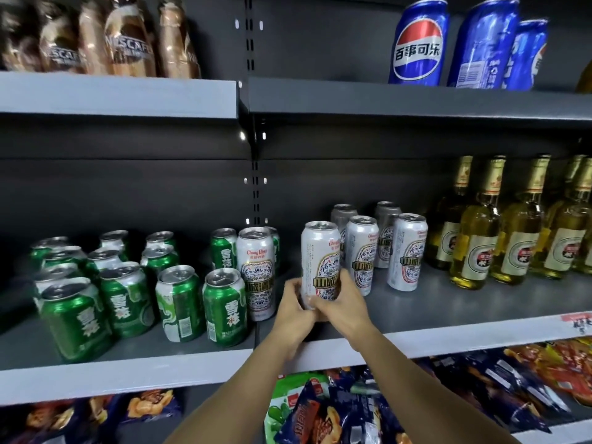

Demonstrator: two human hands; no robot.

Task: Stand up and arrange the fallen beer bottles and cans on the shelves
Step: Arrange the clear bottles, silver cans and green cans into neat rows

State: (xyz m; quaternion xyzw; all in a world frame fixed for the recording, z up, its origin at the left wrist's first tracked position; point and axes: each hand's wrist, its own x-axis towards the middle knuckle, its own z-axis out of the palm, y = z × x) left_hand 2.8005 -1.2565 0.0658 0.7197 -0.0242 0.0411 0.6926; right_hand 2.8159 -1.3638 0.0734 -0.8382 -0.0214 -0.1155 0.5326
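A tall white beer can (320,254) stands upright on the middle shelf (464,334), and both my hands grip its lower part. My left hand (296,307) wraps it from the left, my right hand (341,304) from the right. Another white can (256,270) stands to its left, beside several green cans (179,302). More white cans (407,251) stand upright behind and to the right. Yellow beer bottles (477,232) stand further right.
Blue cola cans (416,46) and brown coffee bottles (128,40) stand on the upper shelf. Snack bags (352,411) fill the shelf below. A slotted upright post (254,174) divides the two shelf bays. Bare shelf surface lies in front of the right white cans.
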